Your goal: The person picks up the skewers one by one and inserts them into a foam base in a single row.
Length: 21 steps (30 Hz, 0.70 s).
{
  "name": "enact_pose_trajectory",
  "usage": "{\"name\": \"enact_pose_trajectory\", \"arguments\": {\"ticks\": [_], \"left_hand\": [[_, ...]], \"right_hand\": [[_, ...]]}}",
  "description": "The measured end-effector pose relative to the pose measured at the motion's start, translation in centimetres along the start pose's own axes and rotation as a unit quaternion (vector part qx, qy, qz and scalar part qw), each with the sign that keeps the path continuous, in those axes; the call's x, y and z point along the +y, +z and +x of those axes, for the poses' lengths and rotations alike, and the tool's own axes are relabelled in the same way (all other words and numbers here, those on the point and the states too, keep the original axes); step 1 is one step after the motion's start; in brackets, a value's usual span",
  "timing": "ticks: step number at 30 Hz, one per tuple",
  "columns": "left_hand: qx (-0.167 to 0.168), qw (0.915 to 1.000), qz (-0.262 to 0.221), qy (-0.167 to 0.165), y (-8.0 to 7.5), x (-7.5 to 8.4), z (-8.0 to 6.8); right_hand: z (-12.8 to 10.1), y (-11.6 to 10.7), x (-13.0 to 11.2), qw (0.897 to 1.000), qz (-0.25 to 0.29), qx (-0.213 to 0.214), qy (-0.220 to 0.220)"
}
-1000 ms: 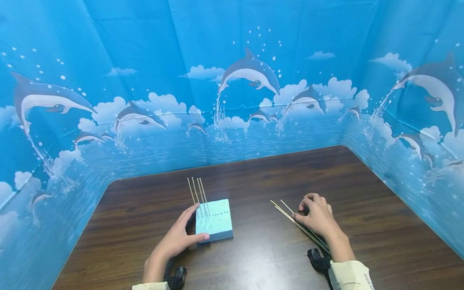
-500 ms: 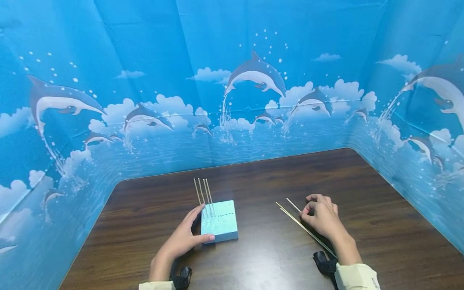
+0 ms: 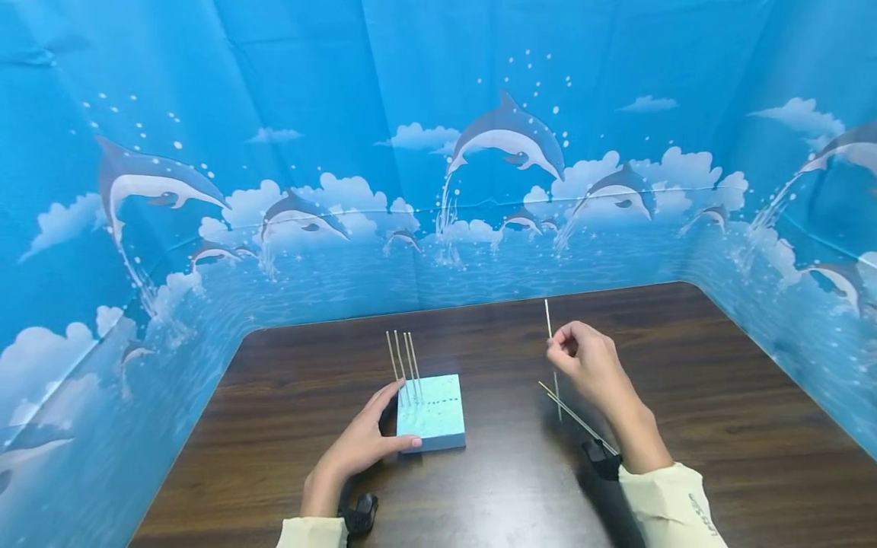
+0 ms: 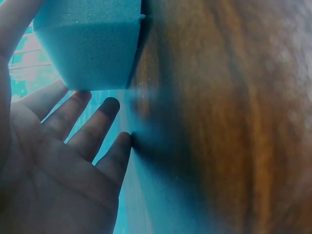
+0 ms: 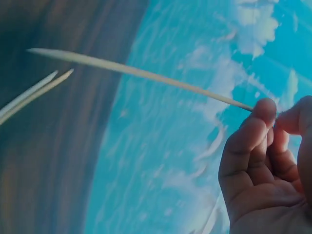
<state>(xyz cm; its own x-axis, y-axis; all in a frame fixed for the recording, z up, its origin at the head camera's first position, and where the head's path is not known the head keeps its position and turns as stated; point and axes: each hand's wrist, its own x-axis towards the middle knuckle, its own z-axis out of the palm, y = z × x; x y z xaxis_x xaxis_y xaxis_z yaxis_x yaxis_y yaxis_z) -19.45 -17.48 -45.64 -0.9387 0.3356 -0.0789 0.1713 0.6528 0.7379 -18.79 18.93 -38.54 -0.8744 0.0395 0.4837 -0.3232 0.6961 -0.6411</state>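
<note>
A light-blue foam block point(image 3: 438, 420) lies on the table, with a dotted line of small holes across its top. Several thin bamboo skewers point(image 3: 413, 354) stand upright in its left part. My left hand point(image 3: 356, 445) grips the block from the left, thumb at the front edge and index finger at the back corner; the left wrist view shows the block's side point(image 4: 87, 58) by the fingertips. My right hand point(image 3: 599, 373) pinches another skewer point(image 5: 146, 74) by thumb and fingers, near upright, its pointed end downward. Two skewers point(image 3: 578, 420) lie beneath that hand.
A dark wood-grain table point(image 3: 500, 487) carries everything. Behind and at both sides hangs a blue curtain point(image 3: 329, 91) printed with dolphins. Black wrist devices point(image 3: 361, 514) sit at both cuffs.
My right hand has lifted one skewer off the lying ones and turned it from slanted to nearly upright. The left hand stays on the block. The head view has shifted slightly.
</note>
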Motion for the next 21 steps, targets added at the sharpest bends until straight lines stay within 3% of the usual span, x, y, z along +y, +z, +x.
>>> {"name": "enact_pose_trajectory", "arguments": {"ticks": [5, 10, 14, 21], "left_hand": [[0.001, 1.0000, -0.002, 0.005, 0.0, 0.1, 0.1], [-0.005, 1.0000, -0.004, 0.000, -0.1, 0.2, 0.1], [-0.007, 1.0000, -0.002, -0.002, -0.1, 0.2, 0.1], [-0.004, 1.0000, -0.002, 0.001, 0.0, 0.2, 0.1]], "right_hand": [[1.2, 1.3, -2.8, 0.998, 0.055, -0.013, -0.014], [2.3, 3.4, -5.4, 0.991, 0.107, -0.058, -0.049], [2.9, 5.3, -7.1, 0.985, 0.122, -0.086, -0.082], [3.2, 7.5, -8.8, 0.978, 0.136, -0.101, -0.120]]}}
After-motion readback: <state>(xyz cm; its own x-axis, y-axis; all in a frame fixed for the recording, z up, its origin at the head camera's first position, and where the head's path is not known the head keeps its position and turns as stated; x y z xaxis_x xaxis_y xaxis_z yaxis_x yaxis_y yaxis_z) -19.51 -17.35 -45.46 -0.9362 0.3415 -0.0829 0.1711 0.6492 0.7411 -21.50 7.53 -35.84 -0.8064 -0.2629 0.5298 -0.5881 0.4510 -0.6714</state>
